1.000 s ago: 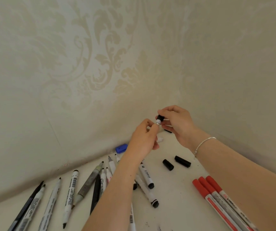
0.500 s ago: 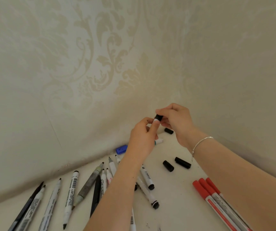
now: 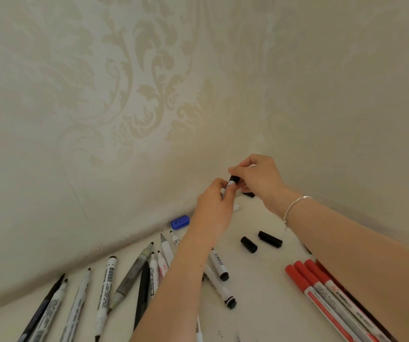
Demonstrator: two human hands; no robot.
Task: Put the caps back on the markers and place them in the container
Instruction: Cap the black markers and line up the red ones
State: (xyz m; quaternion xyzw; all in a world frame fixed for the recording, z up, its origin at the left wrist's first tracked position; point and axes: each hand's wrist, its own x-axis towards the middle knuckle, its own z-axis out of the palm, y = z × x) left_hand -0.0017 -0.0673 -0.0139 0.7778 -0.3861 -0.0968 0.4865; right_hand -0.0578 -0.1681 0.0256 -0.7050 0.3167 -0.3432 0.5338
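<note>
My left hand point(image 3: 214, 211) grips a white marker point(image 3: 228, 190) upright above the table's far corner. My right hand point(image 3: 257, 178) pinches a black cap point(image 3: 233, 179) that sits on the marker's top end. Two loose black caps point(image 3: 248, 244) point(image 3: 270, 239) lie on the white table point(image 3: 267, 304) below my right forearm, and another black cap point(image 3: 248, 194) lies by the wall behind my right hand. A blue cap point(image 3: 180, 222) lies at the wall to the left. Several uncapped markers point(image 3: 107, 280) lie in a row at the lower left. No container is in view.
Three red-capped markers point(image 3: 322, 294) lie at the lower right beside my right forearm. Two white markers with black ends point(image 3: 219, 264) point(image 3: 220, 290) lie under my left forearm. Patterned cream walls point(image 3: 149, 95) meet in a corner just behind my hands.
The black cap has gone down onto the marker's tip between my two hands. Both hands stay close together above the corner; the things on the table have not moved.
</note>
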